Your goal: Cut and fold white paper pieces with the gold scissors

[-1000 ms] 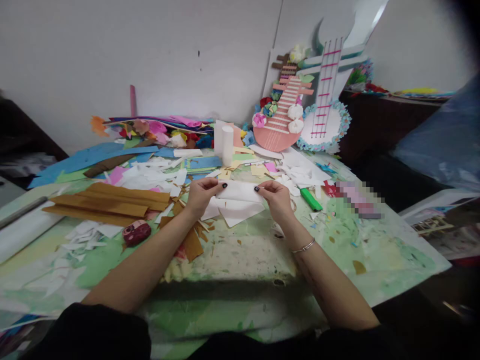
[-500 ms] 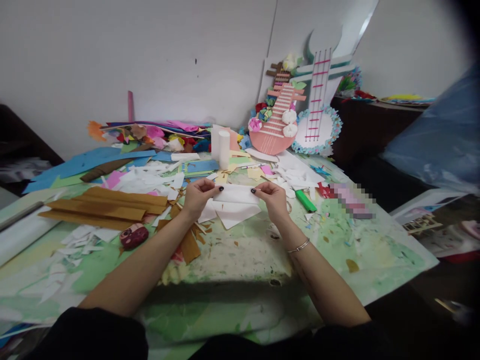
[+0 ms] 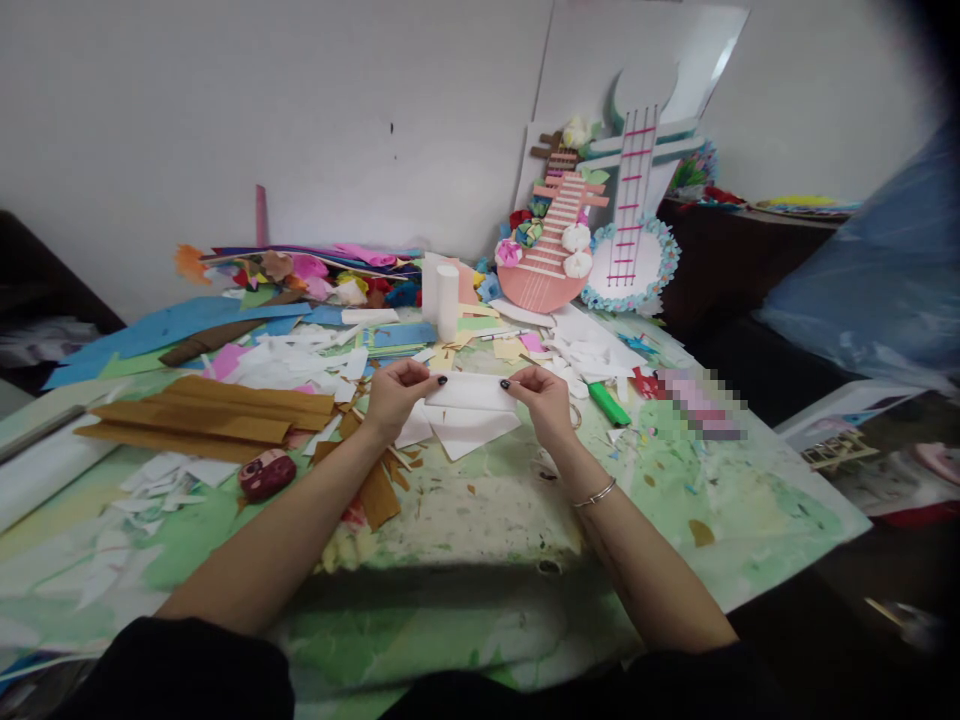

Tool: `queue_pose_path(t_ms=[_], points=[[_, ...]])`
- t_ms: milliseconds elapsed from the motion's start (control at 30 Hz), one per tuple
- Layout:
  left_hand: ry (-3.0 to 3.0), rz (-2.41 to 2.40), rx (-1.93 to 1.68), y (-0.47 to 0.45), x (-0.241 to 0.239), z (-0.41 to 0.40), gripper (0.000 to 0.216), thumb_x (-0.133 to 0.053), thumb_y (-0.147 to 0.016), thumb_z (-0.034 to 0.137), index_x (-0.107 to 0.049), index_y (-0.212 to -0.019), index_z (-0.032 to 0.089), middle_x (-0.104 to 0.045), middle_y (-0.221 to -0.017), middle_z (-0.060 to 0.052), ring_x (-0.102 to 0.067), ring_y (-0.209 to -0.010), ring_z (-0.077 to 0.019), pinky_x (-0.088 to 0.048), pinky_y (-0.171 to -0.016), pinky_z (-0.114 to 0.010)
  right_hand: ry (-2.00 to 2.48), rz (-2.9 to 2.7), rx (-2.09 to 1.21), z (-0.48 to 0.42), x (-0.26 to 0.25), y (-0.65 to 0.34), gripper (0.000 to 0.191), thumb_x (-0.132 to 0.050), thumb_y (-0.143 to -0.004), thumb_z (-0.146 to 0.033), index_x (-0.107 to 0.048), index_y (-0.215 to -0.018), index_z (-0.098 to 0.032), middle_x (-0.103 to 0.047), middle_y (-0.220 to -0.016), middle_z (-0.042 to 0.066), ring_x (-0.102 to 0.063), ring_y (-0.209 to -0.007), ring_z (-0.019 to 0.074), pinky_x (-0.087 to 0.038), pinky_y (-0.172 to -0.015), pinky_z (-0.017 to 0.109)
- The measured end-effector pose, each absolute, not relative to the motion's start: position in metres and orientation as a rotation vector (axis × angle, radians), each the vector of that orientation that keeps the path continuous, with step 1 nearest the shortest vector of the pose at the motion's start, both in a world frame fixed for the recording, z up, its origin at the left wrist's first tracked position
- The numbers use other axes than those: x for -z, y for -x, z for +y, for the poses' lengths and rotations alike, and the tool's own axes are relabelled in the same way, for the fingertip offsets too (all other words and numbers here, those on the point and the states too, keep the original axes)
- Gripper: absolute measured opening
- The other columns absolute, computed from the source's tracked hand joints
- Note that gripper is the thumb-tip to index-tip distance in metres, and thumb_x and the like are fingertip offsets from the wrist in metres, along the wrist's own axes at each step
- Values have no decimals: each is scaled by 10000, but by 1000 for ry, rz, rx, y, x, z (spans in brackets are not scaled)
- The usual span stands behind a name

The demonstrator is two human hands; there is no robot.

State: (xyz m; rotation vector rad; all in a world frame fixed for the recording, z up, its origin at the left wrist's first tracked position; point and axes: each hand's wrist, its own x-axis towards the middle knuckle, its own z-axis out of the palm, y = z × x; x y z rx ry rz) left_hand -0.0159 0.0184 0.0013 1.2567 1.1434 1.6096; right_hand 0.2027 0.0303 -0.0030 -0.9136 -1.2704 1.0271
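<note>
A small white paper strip [image 3: 472, 391] is stretched level between my two hands above the table. My left hand [image 3: 399, 396] pinches its left end between thumb and fingers. At the right end, my right hand [image 3: 543, 398] grips it the same way. Beneath and just in front of the strip lies a white paper sheet [image 3: 476, 432] with a pointed corner toward me. Brown paper scraps [image 3: 381, 492] lie close to my left forearm. Behind the strip stands a white paper roll [image 3: 448, 302], upright.
Folded brown paper [image 3: 202, 415] and a dark red object [image 3: 267, 474] lie left. A green object [image 3: 610, 404] is right of my right hand. Paper instruments, one pink [image 3: 546, 270] and one white and blue [image 3: 630, 250], lean at the back. White scraps [image 3: 300, 360] cover much of the table.
The strip between my hands has tilted slightly, and a fold line along it shows more clearly. Both hands keep their pinch in nearly the same place. The view has shifted a little.
</note>
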Motion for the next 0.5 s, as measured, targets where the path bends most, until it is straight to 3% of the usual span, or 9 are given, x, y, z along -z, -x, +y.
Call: queue_pose_path(t_ms=[500], points=[[-1256,1170,-1600,13,-5,15,326,-816,-486,317,-577,-617,138,-562,-561,32,-475,-510,-70,-357,-497,-201,930,-1283,-990,30,2,-203,202,-753,-589,-292,-599,-648,-174,-575,-565,-23,-480,-509,97,-350,-490,228]])
